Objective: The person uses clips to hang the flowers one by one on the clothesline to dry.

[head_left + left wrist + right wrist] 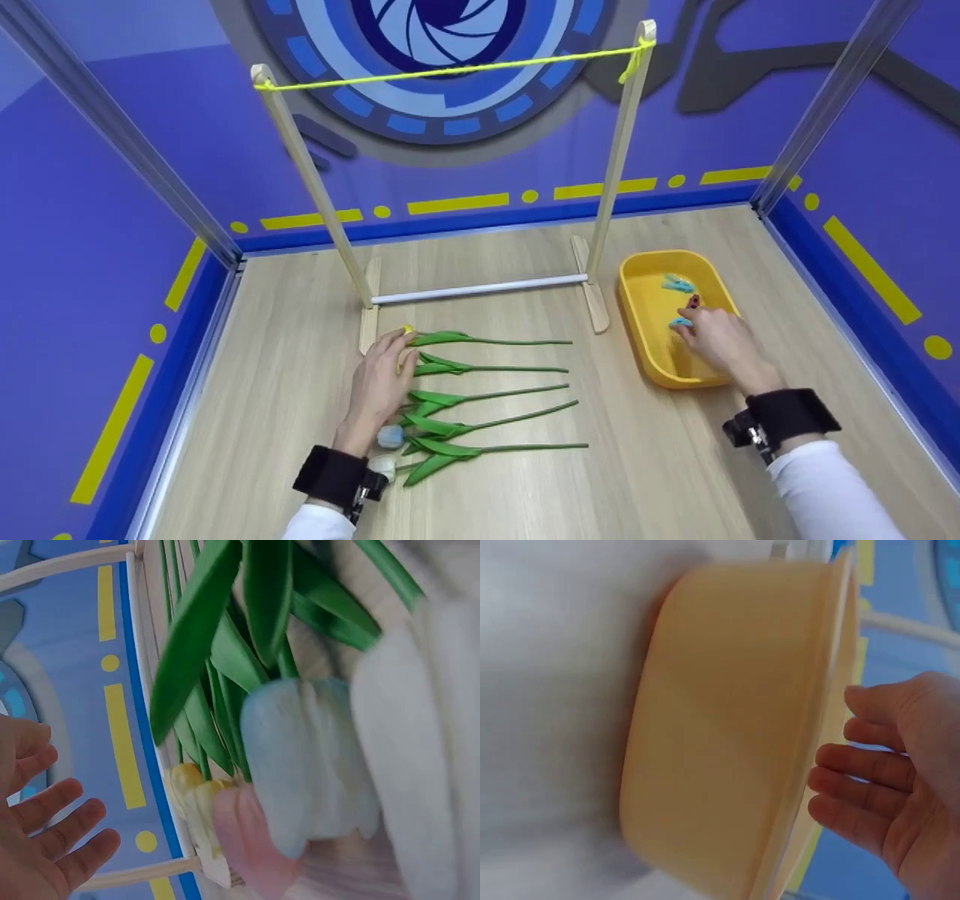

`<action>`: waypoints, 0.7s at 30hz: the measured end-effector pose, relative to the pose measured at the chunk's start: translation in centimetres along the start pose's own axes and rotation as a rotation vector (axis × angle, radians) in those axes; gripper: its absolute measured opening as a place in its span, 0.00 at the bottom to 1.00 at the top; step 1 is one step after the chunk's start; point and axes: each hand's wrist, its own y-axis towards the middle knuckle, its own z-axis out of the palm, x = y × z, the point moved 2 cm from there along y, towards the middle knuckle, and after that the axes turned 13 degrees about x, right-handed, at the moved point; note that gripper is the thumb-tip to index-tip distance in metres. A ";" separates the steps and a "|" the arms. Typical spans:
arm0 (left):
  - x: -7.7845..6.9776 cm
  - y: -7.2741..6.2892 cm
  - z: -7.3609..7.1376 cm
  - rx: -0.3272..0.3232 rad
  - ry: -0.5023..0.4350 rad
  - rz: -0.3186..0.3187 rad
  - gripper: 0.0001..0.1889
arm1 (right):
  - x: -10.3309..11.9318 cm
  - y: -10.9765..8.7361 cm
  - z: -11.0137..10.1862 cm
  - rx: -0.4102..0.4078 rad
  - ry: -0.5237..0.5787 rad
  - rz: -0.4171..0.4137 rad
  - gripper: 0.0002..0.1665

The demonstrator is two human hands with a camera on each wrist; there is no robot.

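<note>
Now small blue plastic clip sits just L of R hand, can't tell if fingers pinch it, w/ L hand, fingers apart, nearest yellow-headed tulip, green stem running R.

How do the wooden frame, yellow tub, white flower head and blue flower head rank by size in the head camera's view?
1. Wooden frame
2. Yellow tub
3. White flower head and blue flower head: too alike to rank.
</note>
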 end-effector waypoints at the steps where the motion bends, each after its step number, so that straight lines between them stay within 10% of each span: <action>1: -0.3 0.0 0.1 0.004 0.001 0.019 0.17 | -0.5 0.2 0.0 0.021 -0.019 -0.015 0.19; 21: -3.4 -0.3 2.6 0.084 0.069 0.190 0.16 | -3.5 2.9 1.5 0.209 -0.242 -0.070 0.07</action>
